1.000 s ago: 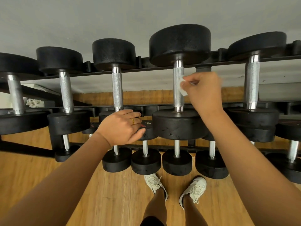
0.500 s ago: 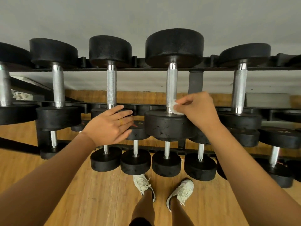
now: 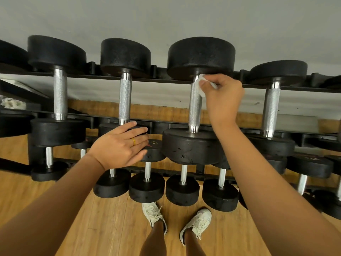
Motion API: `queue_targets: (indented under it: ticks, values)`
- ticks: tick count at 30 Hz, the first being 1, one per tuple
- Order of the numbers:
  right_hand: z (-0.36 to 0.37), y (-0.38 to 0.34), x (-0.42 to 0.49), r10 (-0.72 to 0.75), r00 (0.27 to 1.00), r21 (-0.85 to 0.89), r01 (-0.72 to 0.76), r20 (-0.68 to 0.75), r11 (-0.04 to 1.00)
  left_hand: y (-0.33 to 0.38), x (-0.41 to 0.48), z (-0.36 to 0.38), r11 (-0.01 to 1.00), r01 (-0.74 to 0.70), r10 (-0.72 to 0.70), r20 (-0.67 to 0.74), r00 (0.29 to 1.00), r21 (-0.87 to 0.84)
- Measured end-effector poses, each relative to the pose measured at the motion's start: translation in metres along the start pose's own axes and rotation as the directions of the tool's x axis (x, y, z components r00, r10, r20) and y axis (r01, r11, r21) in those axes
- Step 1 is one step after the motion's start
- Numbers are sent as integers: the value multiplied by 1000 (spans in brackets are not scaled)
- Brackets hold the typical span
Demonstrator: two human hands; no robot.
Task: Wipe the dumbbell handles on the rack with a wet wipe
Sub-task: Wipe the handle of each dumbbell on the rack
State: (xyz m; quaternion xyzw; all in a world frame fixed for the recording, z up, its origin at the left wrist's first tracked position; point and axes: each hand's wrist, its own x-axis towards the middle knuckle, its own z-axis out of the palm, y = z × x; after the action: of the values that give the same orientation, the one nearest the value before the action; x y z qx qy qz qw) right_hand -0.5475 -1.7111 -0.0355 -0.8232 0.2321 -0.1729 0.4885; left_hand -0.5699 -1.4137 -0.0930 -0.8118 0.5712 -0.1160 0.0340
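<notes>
Black dumbbells with knurled steel handles lie side by side on the top tier of a black rack (image 3: 162, 79). My right hand (image 3: 223, 97) pinches a white wet wipe (image 3: 200, 85) against the far end of the third dumbbell's handle (image 3: 194, 108), just under its far head. My left hand (image 3: 120, 146) rests with straight fingers on the near head of the second dumbbell, whose handle (image 3: 125, 99) shows above the fingers. A ring sits on one finger.
Further handles stand left (image 3: 60, 93) and right (image 3: 271, 108) on the top tier. A lower tier holds several smaller dumbbells (image 3: 146, 187). My white shoes (image 3: 155, 215) stand on the wooden floor close to the rack. A grey wall lies behind.
My right hand has slid the wipe from the near end of the third handle up to its far end. My left hand stays on the second dumbbell's near head.
</notes>
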Motion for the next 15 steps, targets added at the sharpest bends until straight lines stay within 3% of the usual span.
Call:
queue_targets:
  ticks: [9, 15]
  values:
    - [-12, 8, -22, -66, 985, -191, 96, 161, 977, 2, -1, 2, 1000, 25, -25, -35, 999, 8]
    - [1, -3, 0, -97, 994, -202, 104, 40, 974, 1, -1, 3, 1000, 28, -28, -36, 999, 9]
